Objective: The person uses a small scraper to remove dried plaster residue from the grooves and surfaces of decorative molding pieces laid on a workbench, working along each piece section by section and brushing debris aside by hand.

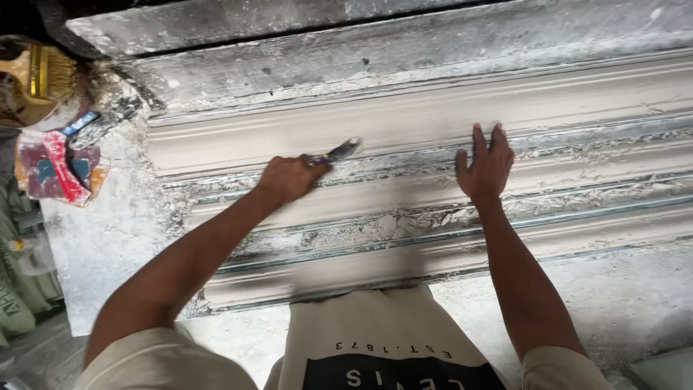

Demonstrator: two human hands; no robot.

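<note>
Plaster covers one long moulding (433, 123) that lies on a dusty white bench (108, 238). It is the biggest thing here. Its long side runs from left to right, and its ridges and grooves run the same way. The left end stops near the left edge of the bench, and the right end goes out of the picture. Bare bench shows to the left of it and along the near edge, so there is room to move there.

Two bare arms reach over the near edge. The right hand (485, 167) lies flat on the moulding with its fingers spread wide, and it holds nothing. The left hand (287, 178) is curled tight around one small scraper (339, 151). The scraper blade points up and to the right, and its tip touches a groove in the moulding. The two hands are well apart.

At the far left corner of the bench sit one brush (43, 72) with yellow bristles and a few red and blue tools (58, 162), all dusty. Bags (14, 289) stand beside the left edge of the bench.
</note>
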